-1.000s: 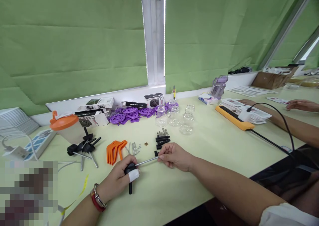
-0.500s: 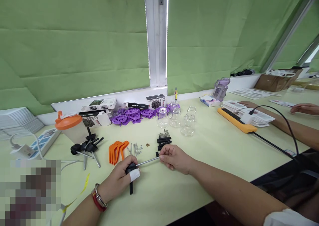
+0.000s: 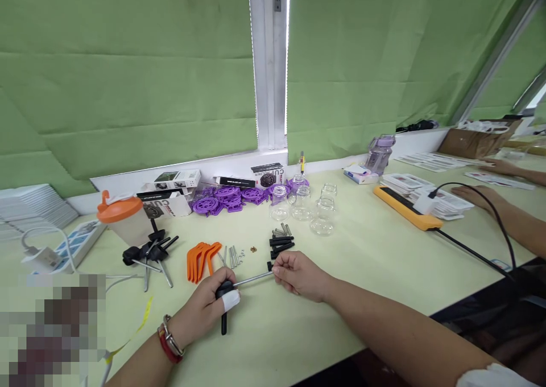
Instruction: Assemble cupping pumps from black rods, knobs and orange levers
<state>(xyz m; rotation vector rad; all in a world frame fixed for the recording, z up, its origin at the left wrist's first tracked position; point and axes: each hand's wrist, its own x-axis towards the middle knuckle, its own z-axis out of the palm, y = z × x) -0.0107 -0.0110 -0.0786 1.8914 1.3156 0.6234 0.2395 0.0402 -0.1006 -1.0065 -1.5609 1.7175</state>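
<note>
My left hand (image 3: 205,304) is closed round a black T-shaped handle (image 3: 223,307) on the pale green table (image 3: 375,262); one finger wears a white bandage. A metal rod (image 3: 252,278) runs from the handle to the right. My right hand (image 3: 301,274) pinches the rod's far end, where a small black piece (image 3: 268,266) sits. Just beyond lie short black sleeves (image 3: 280,243), small springs (image 3: 280,231), loose metal pins (image 3: 231,256) and orange curved parts (image 3: 200,258).
Finished black-handled rods (image 3: 149,253) lie at left by an orange-lidded cup (image 3: 119,219). Purple discs (image 3: 230,196), clear jars (image 3: 305,205) and boxes (image 3: 170,190) stand behind. A co-worker's hands (image 3: 473,193) work at the right by an orange device (image 3: 405,208) and a black cable (image 3: 469,250).
My hands keep the same hold on handle and rod. The view has shifted slightly. The co-worker's hands at the right have moved across the papers.
</note>
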